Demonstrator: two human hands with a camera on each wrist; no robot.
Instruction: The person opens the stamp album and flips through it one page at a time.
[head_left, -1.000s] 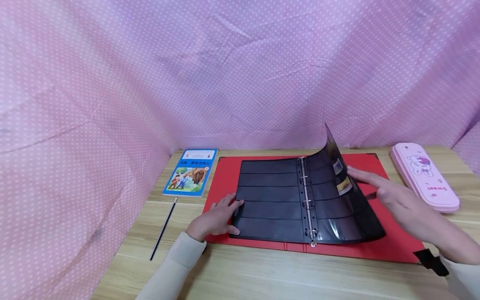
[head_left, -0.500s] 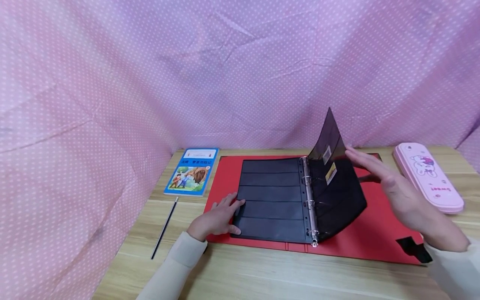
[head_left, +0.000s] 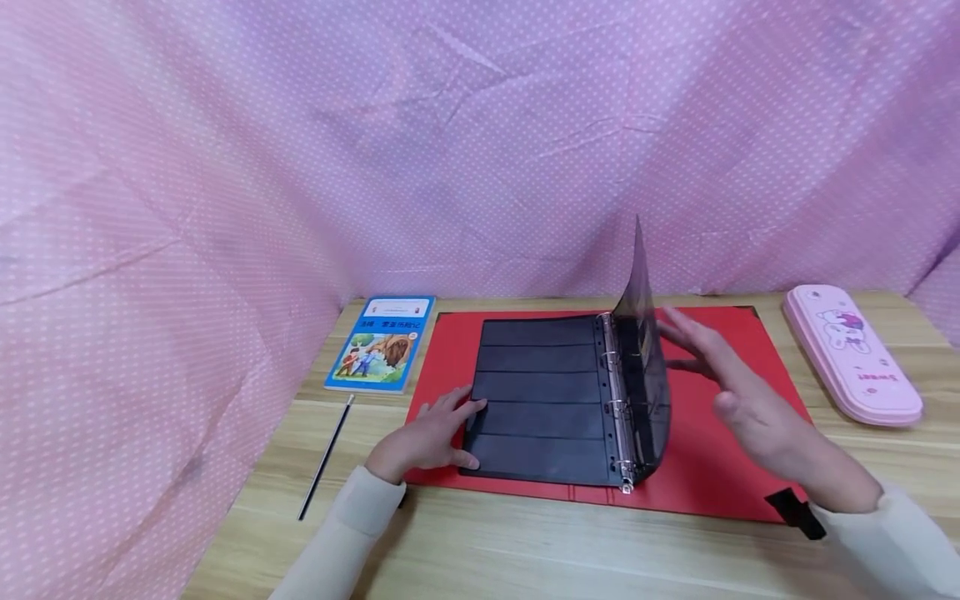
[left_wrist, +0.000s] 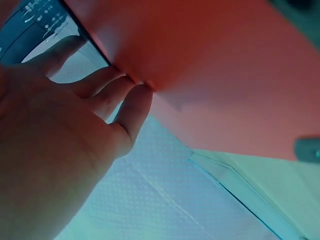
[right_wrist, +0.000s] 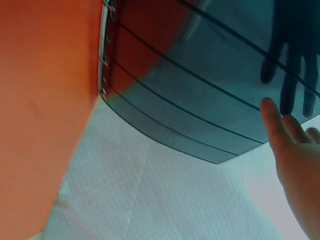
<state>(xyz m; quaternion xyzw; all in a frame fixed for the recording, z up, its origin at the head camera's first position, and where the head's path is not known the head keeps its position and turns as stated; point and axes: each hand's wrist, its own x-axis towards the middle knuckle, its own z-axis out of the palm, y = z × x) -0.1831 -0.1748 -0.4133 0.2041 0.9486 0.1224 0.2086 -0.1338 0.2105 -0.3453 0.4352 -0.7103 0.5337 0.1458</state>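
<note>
A red ring binder lies spread on the table, with metal rings down its middle. Black pocket pages lie flat on its left side. My left hand rests at their left edge, and in the left wrist view its fingers touch along the binder's red board. Upright at the rings stands a curved, see-through dark page; a small yellowish piece shows dimly in it. My right hand is at this page's right face, its fingers extended. The right wrist view shows the fingertips close against the page's reflective pocket surface.
A blue picture-cover book lies at the back left, with a dark pencil in front of it. To the right of the binder is a pink pencil case. A pink dotted cloth hangs behind the wooden table.
My right hand has moved left, and the page has swung from leaning rightward to nearly upright at the rings. The red board on the right is more exposed. My left hand has stayed put.
</note>
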